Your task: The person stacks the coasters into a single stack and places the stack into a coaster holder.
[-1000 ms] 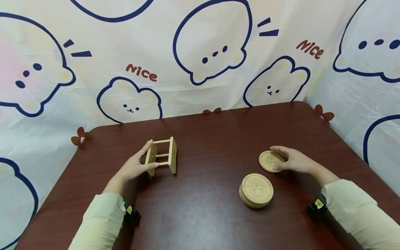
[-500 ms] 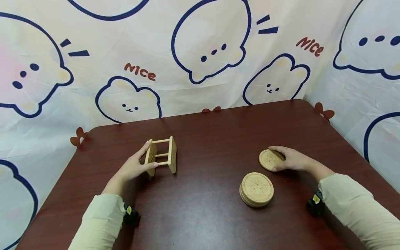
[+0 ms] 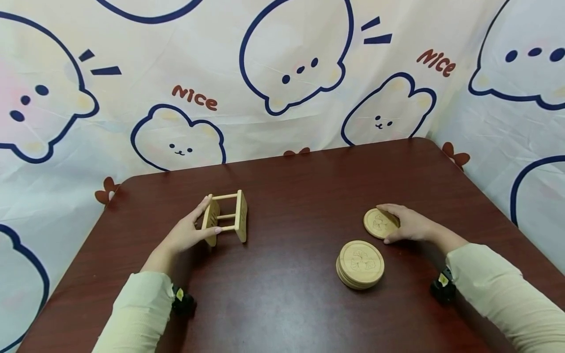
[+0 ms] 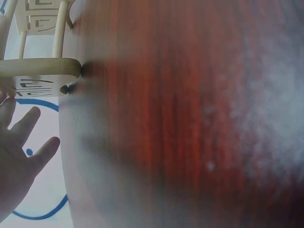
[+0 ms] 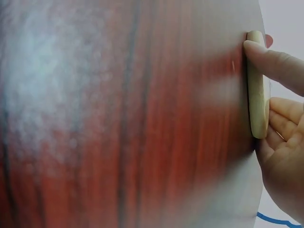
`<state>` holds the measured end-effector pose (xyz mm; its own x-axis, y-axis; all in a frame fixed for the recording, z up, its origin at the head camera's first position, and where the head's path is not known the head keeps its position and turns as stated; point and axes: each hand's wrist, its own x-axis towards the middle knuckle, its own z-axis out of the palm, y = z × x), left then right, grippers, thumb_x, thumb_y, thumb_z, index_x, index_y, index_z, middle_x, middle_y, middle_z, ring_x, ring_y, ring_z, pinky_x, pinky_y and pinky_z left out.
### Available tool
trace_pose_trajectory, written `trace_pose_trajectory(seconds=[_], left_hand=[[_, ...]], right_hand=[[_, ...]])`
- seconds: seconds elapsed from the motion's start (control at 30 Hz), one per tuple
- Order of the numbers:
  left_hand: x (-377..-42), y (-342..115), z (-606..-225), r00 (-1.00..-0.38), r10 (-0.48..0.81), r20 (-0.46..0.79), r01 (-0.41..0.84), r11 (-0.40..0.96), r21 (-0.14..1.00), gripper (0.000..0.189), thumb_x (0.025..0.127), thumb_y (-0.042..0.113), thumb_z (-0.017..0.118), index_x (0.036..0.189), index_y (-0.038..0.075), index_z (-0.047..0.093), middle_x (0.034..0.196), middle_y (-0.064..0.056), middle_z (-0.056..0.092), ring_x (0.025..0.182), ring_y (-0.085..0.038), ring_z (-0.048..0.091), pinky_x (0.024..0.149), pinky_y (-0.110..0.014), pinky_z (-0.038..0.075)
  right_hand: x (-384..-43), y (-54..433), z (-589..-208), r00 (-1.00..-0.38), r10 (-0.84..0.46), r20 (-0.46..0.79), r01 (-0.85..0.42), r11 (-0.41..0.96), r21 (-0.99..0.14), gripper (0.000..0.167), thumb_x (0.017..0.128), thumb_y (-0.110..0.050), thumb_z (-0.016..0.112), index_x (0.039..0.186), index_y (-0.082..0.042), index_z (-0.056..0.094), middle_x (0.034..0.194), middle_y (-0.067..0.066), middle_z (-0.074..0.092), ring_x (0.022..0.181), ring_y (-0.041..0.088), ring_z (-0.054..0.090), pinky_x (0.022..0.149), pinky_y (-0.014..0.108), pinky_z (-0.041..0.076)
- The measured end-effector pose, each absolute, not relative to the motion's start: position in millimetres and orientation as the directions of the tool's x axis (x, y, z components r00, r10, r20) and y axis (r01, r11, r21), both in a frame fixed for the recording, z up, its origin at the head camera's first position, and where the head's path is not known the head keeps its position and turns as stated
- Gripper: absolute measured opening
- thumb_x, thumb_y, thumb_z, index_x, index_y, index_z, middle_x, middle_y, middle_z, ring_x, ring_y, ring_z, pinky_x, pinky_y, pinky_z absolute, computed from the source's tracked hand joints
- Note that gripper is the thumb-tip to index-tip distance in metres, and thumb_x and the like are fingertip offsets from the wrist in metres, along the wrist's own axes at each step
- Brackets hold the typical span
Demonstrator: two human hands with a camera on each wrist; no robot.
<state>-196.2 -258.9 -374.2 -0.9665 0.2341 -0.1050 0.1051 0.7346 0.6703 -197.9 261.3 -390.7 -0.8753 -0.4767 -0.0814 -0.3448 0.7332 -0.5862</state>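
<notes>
On the left of the table stands a light wooden coaster holder [image 3: 240,215], two cut-out side panels joined by thin rods. My left hand [image 3: 187,233] holds its left panel, thumb at the front edge and a finger at the back. In the left wrist view, two other fingers [image 4: 28,123] stick out spread beside the panel. Across the table, my right hand [image 3: 410,224] grips a round wooden coaster [image 3: 378,223] by its right side. The right wrist view has this coaster [image 5: 257,90] edge-on, flat at the table, thumb [image 5: 273,59] on its rim.
A stack of several round wooden coasters [image 3: 360,265] stands nearer than the gripped one, its top engraved with leaves. The dark brown table [image 3: 282,196] ends at a cloth backdrop [image 3: 273,132] with cartoon bears. Both wrists wear small black cameras [image 3: 183,301].
</notes>
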Motion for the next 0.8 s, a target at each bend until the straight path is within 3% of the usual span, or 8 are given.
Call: trace_pose_trajectory(seconds=[0.8], left_hand=[[-195.2,-259.0,-371.4,-0.968,0.231,-0.101,0.111,0.752,0.65,0.09,0.072,0.05,0.062,0.138,0.034,0.003,0.144,-0.005,0.007,0.119,-0.039,0.027,0.09,-0.055,0.026]], right_hand=[[-194.1,261.0,-382.4,-0.914,-0.404,-0.036,-0.319,0.77,-0.552,0.086,0.058,-0.036,0.077,0.126,0.002,0.04,0.124,0.022,0.041,0.114,0.037,0.034,0.088,0.051,0.028]])
